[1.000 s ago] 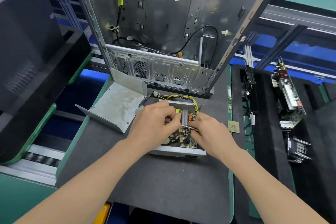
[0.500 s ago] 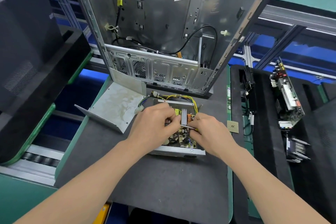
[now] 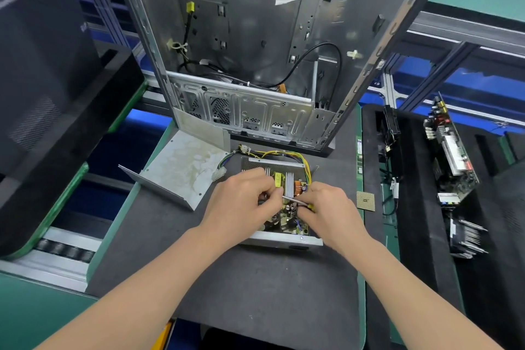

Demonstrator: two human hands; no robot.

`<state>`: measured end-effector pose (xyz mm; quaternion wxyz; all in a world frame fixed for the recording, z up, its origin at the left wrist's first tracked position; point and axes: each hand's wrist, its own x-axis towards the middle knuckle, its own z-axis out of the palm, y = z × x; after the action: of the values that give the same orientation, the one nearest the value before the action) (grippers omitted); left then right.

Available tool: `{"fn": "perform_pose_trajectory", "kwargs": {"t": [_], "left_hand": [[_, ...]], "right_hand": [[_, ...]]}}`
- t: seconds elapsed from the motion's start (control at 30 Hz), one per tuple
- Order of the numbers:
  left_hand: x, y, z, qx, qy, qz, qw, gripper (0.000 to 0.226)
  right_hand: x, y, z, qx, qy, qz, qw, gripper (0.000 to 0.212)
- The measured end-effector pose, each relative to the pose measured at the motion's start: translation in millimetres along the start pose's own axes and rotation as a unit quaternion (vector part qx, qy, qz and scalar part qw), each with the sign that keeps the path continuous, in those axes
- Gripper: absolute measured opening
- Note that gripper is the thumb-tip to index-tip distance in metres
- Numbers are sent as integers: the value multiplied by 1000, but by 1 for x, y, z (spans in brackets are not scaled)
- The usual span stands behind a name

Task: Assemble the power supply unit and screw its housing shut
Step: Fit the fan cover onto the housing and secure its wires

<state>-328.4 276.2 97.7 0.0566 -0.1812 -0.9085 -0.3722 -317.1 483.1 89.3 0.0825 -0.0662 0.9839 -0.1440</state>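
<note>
A person's two hands meet over the open power supply unit (image 3: 284,240), which sits on the dark surface (image 3: 255,293) directly beneath them, its circuit board, finned heat sink (image 3: 289,185) and copper coil exposed. The right hand (image 3: 329,207) is curled around the yellow handle of a screwdriver (image 3: 295,201). The left hand (image 3: 241,202), fingers bent, pinches at the tip of the tool's metal shaft; whether a screw sits between those fingertips cannot be told.

The shaft runs from the right hand leftward and slightly away from the person, ending at the left fingertips above the middle of the board. The work point therefore lies between the two hands, closest to the left fingertips. The step in hand appears to be seating a fastener inside the unit before the housing is closed.

A bundle of yellow and black wires (image 3: 284,155) loops just beyond the hands. The bent metal cover (image 3: 181,170) lies beyond and to the left of the left hand, apart from the unit, its long edge slanting toward the person's left, so the left hand is the nearer one for fetching it. An upright computer case (image 3: 255,37) stands farther beyond; a small square chip (image 3: 365,201) lies just right of the right hand.
</note>
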Motion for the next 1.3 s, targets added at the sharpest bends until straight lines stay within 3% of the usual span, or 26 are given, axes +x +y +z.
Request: {"fn": "perform_pose_trajectory", "kwargs": {"t": [0.3,0.43,0.7,1.07,1.3], "left_hand": [[-6,-1,2,5,-1,-6,1000,31],[-8,-2,4,29,-4,4,1000,31],[-8,-1,4,40,1,16,999,30],[-6,3,4,63,-18,35,997,32],[-7,6,0,68,-9,47,997,34]], "right_hand": [[8,-3,-8,15,-40,23,999,20],[10,-4,-17,-30,-87,4,996,28],[11,-10,-23,-114,-117,-55,985,18],[14,-4,-27,-10,-117,-52,992,37],[6,0,-25,23,-87,-68,994,24]]}}
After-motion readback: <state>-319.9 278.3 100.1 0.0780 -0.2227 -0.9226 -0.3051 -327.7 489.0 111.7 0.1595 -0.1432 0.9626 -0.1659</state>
